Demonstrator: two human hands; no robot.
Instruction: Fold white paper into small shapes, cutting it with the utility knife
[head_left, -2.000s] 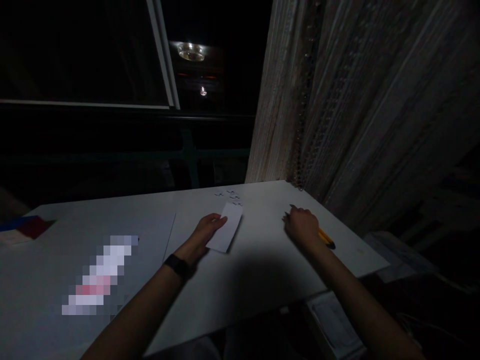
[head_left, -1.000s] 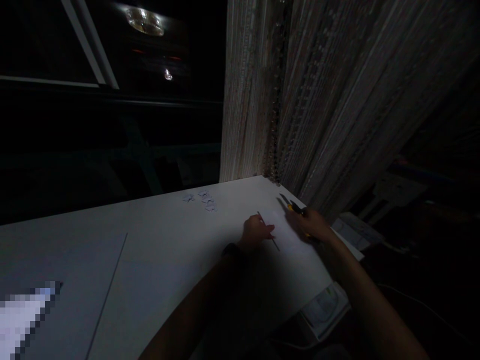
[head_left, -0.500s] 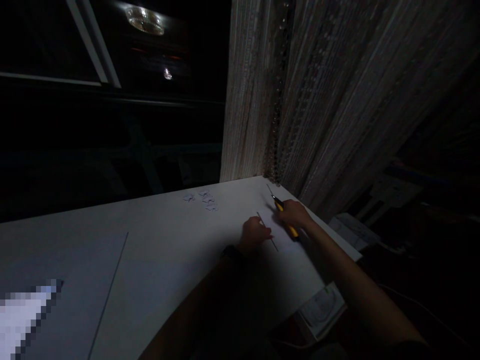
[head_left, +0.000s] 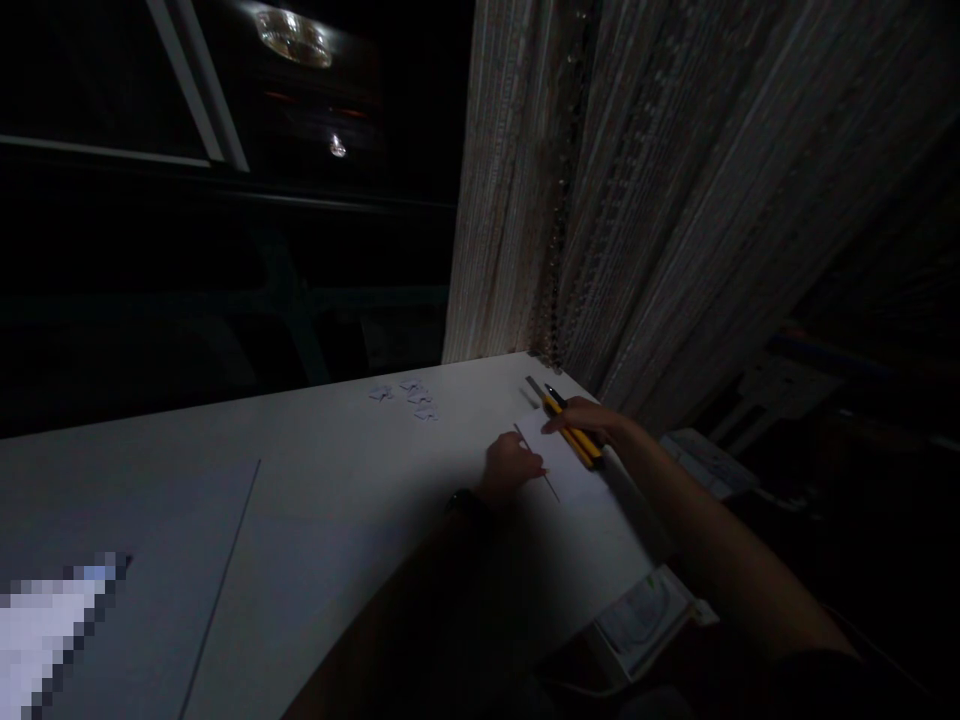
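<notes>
My right hand is closed around a yellow and black utility knife, its grey blade pointing away from me. A dark, pen-like thing with a shiny tip shows beside the knife; I cannot tell how it is held. Under both hands lies a sheet of white paper near the table's right edge. My left hand, a dark band on its wrist, has its fingers closed at a thin, dark straight strip along the paper's left side. Its fingertips are partly hidden.
Several small crumpled or folded paper pieces lie toward the back of the white table. A large flat sheet or board lies at left. String curtains hang behind the right corner. A box stands below the right edge.
The utility knife has turned in my right hand, so its wide blade and yellow body show more. My right fingers have reached lower onto the paper. The left hand stays at the strip.
</notes>
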